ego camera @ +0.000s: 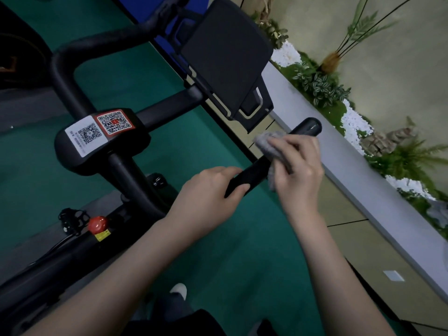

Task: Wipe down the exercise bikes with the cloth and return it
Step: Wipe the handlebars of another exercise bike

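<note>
Grey cloth [268, 141] is clasped by the right hand [300, 173], handlebar [308, 126] gripped by the left hand [208, 190]; full-length strokes are advised.

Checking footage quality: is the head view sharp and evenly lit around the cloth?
Head view: dim, the black handlebar losing detail; cloth and right hand slightly soft; QR stickers sharper, without glare; whole frame tilted.

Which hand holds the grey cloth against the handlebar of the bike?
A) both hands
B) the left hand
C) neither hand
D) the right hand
D: the right hand holds the grey cloth round the handlebar, while the left hand grips the bare bar.
</note>
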The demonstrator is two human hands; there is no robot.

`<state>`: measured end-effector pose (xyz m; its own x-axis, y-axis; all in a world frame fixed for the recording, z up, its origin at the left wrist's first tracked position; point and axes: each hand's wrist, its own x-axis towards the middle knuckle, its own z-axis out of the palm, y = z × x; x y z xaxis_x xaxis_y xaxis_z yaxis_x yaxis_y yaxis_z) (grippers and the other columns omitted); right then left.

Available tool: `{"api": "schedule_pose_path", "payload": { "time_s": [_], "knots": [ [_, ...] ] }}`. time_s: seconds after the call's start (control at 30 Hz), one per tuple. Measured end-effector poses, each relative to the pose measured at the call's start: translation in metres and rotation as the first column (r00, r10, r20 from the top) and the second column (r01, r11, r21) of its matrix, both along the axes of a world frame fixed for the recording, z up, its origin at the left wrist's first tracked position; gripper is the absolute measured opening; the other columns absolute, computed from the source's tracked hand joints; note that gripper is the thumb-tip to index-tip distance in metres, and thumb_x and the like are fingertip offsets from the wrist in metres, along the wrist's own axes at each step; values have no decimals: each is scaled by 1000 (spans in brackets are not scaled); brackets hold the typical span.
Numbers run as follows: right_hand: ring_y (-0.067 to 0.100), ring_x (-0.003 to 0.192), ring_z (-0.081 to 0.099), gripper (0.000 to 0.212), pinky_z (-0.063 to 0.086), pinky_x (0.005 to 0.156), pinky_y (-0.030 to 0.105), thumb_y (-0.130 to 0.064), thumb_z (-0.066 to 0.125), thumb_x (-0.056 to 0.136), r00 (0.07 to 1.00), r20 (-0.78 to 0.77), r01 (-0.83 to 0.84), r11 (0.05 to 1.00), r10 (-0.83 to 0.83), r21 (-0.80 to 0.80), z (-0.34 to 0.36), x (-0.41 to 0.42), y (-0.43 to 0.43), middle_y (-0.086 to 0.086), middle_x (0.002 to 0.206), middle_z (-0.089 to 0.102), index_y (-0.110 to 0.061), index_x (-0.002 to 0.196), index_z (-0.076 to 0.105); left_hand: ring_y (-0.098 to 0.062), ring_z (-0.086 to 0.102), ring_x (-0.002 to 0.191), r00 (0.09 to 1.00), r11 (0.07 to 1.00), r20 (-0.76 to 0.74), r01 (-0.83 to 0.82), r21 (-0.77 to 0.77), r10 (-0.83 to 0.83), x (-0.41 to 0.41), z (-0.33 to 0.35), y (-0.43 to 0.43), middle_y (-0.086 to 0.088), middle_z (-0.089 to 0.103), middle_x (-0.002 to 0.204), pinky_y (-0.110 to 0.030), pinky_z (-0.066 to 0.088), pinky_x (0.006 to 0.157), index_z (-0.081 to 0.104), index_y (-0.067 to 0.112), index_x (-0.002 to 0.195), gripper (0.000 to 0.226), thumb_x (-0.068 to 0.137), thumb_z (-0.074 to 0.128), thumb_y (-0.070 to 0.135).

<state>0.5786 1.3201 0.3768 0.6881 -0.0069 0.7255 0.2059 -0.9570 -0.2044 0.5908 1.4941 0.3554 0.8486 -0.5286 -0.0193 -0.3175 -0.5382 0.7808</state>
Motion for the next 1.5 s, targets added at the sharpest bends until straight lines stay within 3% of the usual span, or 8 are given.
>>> {"api": "schedule_pose_path", "payload": {
  "time_s": [0.27,0.57,0.63,0.77,1.1,1.27,1.43,1.5],
  "knots": [
    [24,95,50,20,45,84,27,3,60,87,958,158,208,959,-240,193,-15,6,5,27,94,54,3,105,69,-19,60,102,1000,1000,-12,-10,3,11,-1,-2,0,5,64,112,-40,50,85,55,28,128,38,95,48,47],
    [11,93,46,19,36,89,9,-6,64,88,943,205,200,938,-263,283,-24,3,20,27,90,53,5,102,70,-17,61,95,1000,1000,4,-25,-2,25,-2,-1,-1,7,65,104,-40,51,81,57,29,123,34,94,49,44],
    [7,95,45,16,38,88,10,-3,63,88,948,195,195,941,-253,277,-28,-1,25,25,91,55,3,100,72,-18,61,97,1000,1000,12,-26,-1,26,-2,-1,-1,6,65,107,-40,51,82,57,28,124,34,94,49,44],
    [22,90,52,15,43,85,19,0,66,86,981,120,130,976,-152,174,-27,-7,20,24,90,58,3,98,73,-18,61,100,1000,1000,10,-19,-3,19,-2,0,-1,6,65,110,-40,51,83,57,27,124,35,94,50,44],
    [31,80,57,13,45,77,23,2,70,83,1000,4,27,998,-27,50,-12,-3,9,23,88,58,3,96,73,-18,61,102,1000,1000,-15,-12,-2,12,0,2,-1,6,65,112,-40,51,86,57,28,125,35,94,51,43],
    [27,85,54,13,42,80,20,1,68,85,990,99,91,993,-98,76,-5,8,-1,23,90,58,4,96,72,-17,60,102,1000,999,-19,-6,37,7,1,4,-1,6,64,112,-40,51,86,56,28,125,37,94,49,46],
    [28,85,54,16,47,78,27,5,67,84,985,136,93,992,-103,82,-26,-3,8,24,89,58,5,100,72,-18,57,108,1000,998,3,-9,57,9,3,8,-5,7,60,120,-39,48,91,50,29,133,44,94,48,48],
    [24,88,52,16,45,82,21,3,65,86,970,186,137,985,-155,103,-23,1,4,25,90,59,6,100,71,-18,56,109,1000,998,11,2,66,-2,5,10,-8,7,58,121,-39,48,92,49,29,135,45,95,47,48]
  ]
}}
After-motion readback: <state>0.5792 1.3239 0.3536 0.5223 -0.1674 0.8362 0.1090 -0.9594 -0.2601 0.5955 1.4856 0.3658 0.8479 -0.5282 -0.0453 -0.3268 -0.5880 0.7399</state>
